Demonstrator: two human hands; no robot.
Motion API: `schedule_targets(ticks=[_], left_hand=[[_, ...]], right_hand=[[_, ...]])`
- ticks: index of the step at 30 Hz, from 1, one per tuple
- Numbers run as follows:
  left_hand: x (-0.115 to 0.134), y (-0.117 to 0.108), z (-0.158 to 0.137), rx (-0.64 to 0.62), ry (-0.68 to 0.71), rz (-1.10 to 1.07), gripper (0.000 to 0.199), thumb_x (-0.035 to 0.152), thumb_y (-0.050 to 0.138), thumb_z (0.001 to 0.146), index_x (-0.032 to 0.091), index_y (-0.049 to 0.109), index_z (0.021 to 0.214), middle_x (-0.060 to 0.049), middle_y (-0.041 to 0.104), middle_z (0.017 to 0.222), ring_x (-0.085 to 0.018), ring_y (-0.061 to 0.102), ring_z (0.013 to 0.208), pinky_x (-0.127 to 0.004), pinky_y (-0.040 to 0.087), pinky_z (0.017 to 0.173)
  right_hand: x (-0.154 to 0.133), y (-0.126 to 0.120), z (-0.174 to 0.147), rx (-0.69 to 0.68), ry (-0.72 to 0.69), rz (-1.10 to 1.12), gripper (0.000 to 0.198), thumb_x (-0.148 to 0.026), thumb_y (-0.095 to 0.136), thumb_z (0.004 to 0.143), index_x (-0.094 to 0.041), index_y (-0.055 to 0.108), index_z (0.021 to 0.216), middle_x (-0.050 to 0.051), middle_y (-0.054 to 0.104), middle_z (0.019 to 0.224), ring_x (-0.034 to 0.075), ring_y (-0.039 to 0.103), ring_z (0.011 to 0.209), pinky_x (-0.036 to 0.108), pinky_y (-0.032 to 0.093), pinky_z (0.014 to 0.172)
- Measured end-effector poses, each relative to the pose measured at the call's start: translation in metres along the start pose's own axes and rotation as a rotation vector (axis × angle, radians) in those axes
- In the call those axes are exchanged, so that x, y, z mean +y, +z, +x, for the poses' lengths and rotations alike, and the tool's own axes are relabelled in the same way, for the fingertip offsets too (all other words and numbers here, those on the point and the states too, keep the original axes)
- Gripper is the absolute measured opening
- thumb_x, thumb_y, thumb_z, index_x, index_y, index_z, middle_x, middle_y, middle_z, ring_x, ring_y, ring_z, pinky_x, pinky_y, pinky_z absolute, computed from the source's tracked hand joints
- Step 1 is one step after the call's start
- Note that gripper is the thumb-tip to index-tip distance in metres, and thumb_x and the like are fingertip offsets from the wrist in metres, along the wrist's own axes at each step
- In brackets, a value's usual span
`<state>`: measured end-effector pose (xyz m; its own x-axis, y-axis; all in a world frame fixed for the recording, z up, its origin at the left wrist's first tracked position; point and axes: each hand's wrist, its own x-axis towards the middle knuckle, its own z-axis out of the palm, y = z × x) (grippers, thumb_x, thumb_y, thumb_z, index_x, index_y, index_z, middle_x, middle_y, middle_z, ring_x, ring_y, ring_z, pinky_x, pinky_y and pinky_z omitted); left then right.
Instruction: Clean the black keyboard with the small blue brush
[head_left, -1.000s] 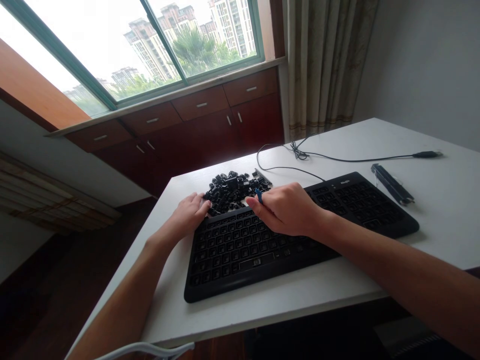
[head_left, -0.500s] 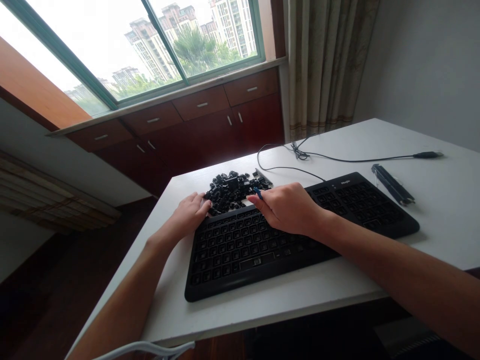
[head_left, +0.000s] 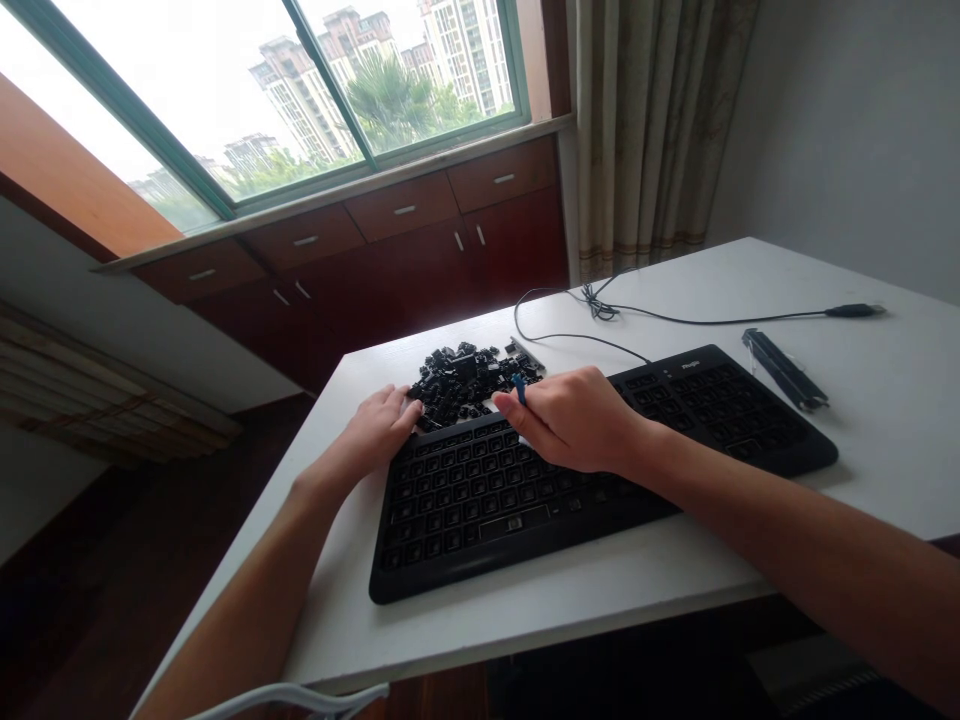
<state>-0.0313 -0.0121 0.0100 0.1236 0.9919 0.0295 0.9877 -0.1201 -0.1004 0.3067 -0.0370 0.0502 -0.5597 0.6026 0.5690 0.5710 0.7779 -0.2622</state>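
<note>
A black keyboard (head_left: pixel 465 500) with its keycaps off lies tilted across the white table, bare key sockets showing. At its far left corner rests my left hand (head_left: pixel 382 425), fingers stretched out and thumb apart, touching the corner beside a heap of loose black keycaps (head_left: pixel 457 385). My right hand (head_left: pixel 581 420) is closed over the upper middle of the keyboard. From its grip sticks up the blue end of a small slim tool (head_left: pixel 519 387); a pale bit shows under the fingers. The rest of the tool is hidden by the hand.
A black USB cable (head_left: pixel 705 320), partly bundled, runs from the keyboard's back edge across the white table (head_left: pixel 885 400). Long black strips (head_left: pixel 786 370) in clear wrapping lie to the right. Beyond the table stand red-brown cabinets (head_left: pixel 397 270) below a window.
The blue tool end has tilted more upright and shifted slightly right as my right hand turned a little. My left hand and the keyboard stay put.
</note>
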Motion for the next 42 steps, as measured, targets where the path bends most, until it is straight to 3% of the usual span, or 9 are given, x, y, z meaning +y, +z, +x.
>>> schedule_targets(ticks=[9,21,31,42], left_hand=[[0.0039,-0.0031,-0.0017,-0.010,-0.018,-0.003,0.059,0.043,0.034,0.093,0.011,0.054,0.138,-0.017,0.054,0.144,-0.035,0.040,0.140,-0.048,0.035,0.113],[0.0004,-0.0008,-0.0020,-0.002,0.001,-0.006,0.056,0.043,0.036,0.093,0.013,0.056,0.136,-0.016,0.053,0.146,-0.034,0.039,0.142,-0.048,0.034,0.114],[0.0082,-0.0070,-0.0013,-0.017,-0.059,-0.015,0.063,0.046,0.030,0.095,0.009,0.052,0.140,-0.018,0.054,0.144,-0.033,0.042,0.140,-0.045,0.036,0.112],[0.0081,-0.0054,-0.0001,-0.001,-0.058,-0.026,0.063,0.046,0.028,0.095,0.008,0.053,0.139,-0.018,0.056,0.142,-0.033,0.041,0.141,-0.045,0.036,0.113]], right_hand=[[-0.0006,0.0037,0.0007,0.013,0.040,-0.089,0.060,-0.048,0.026,0.104,-0.016,0.060,0.066,0.002,0.062,0.058,0.010,0.039,0.048,0.027,0.016,0.053],[-0.0014,-0.0002,-0.0007,0.019,-0.028,0.014,0.060,-0.047,0.029,0.104,-0.016,0.057,0.061,-0.001,0.055,0.052,0.008,0.036,0.046,0.027,0.017,0.052],[0.0003,0.0027,0.0008,0.012,0.037,-0.086,0.059,-0.048,0.027,0.104,-0.016,0.062,0.069,0.002,0.063,0.059,0.010,0.043,0.048,0.027,0.017,0.053],[-0.0013,-0.0007,0.0004,0.050,-0.012,0.003,0.060,-0.047,0.029,0.103,-0.016,0.058,0.061,-0.001,0.052,0.052,0.008,0.035,0.046,0.027,0.016,0.052]])
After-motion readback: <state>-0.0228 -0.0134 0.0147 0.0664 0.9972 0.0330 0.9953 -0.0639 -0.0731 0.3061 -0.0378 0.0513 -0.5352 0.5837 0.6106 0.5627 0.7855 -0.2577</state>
